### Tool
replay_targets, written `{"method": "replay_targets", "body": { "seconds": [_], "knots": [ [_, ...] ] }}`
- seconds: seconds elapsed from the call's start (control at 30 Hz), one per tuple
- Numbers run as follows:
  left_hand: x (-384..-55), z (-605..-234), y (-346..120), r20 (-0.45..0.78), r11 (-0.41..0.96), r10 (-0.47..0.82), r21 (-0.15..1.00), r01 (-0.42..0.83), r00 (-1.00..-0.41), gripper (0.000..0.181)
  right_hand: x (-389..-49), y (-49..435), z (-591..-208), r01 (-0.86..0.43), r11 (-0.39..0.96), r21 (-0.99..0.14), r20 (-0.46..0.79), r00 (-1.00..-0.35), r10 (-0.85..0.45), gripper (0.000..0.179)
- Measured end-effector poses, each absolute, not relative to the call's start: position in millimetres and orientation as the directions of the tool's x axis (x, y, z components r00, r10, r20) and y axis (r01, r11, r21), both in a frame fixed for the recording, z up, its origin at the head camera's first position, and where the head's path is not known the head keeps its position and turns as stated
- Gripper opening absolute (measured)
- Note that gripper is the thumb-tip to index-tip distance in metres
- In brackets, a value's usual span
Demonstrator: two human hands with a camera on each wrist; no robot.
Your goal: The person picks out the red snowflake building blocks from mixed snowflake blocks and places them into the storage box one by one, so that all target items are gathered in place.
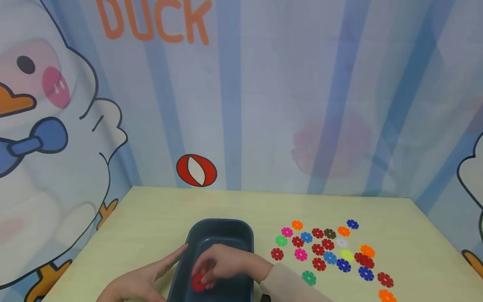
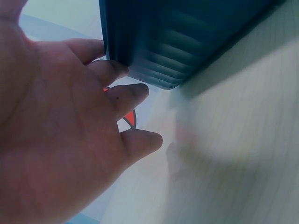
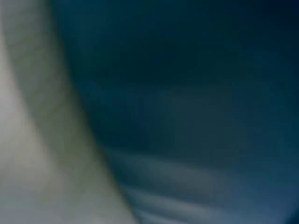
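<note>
A dark blue-grey plastic bin [image 1: 220, 226] stands on the table in the head view. My right hand [image 1: 226, 261] reaches down inside it and pinches a red notched disc [image 1: 197, 283] between thumb and fingers. Along the bin's left side lies my left hand [image 1: 141, 277], its fingers extended and a fingertip right at the rim. In the left wrist view the left hand [image 2: 70, 116] has its fingers spread, with the upper fingertips against the bin's ribbed outer wall [image 2: 159, 51]. The right wrist view is blurred and shows mostly the bin's dark wall [image 3: 196, 107].
To the right of the bin, many notched discs lie scattered on the pale table [image 1: 158, 205], among them a green disc [image 1: 309, 277], a white disc [image 1: 341, 242] and a brown disc [image 1: 330, 233]. A printed duck curtain [image 1: 264, 105] hangs behind and beside the table.
</note>
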State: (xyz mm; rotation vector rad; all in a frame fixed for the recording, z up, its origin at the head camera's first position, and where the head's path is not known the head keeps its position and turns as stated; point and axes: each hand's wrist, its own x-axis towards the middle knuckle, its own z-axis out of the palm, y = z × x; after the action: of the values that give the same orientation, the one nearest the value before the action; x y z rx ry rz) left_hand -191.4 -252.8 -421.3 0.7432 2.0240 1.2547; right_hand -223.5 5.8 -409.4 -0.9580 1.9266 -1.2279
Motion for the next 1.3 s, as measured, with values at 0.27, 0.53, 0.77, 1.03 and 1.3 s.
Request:
{"method": "replay_targets", "body": {
  "seconds": [0.27, 0.53, 0.77, 1.03, 1.3],
  "knots": [
    [-192, -421, -253, -0.264, 0.419, 0.710, 0.904, 0.089, -0.652, 0.107, -219, -8, -419, -0.156, 0.333, -0.930, -0.213, -0.511, -0.833, 0.020],
    [-189, -421, -253, -0.312, 0.374, 0.703, 0.926, -0.041, -0.639, 0.105, -215, -12, -426, -0.201, 0.407, -0.891, -0.261, -0.508, -0.821, 0.016],
    [-189, -421, -253, -0.324, 0.368, 0.704, 0.928, -0.067, -0.632, 0.106, -214, -14, -429, -0.297, 0.414, -0.860, -0.238, -0.484, -0.842, 0.023],
    [-187, -419, -254, -0.345, 0.384, 0.693, 0.920, -0.081, -0.633, 0.104, -215, -18, -430, -0.542, 0.466, -0.699, -0.207, -0.470, -0.858, 0.020],
    [-188, -421, -254, -0.363, 0.414, 0.672, 0.907, -0.080, -0.645, 0.103, -216, -16, -429, -0.649, 0.454, -0.610, -0.176, -0.447, -0.877, 0.020]
  ]
}}
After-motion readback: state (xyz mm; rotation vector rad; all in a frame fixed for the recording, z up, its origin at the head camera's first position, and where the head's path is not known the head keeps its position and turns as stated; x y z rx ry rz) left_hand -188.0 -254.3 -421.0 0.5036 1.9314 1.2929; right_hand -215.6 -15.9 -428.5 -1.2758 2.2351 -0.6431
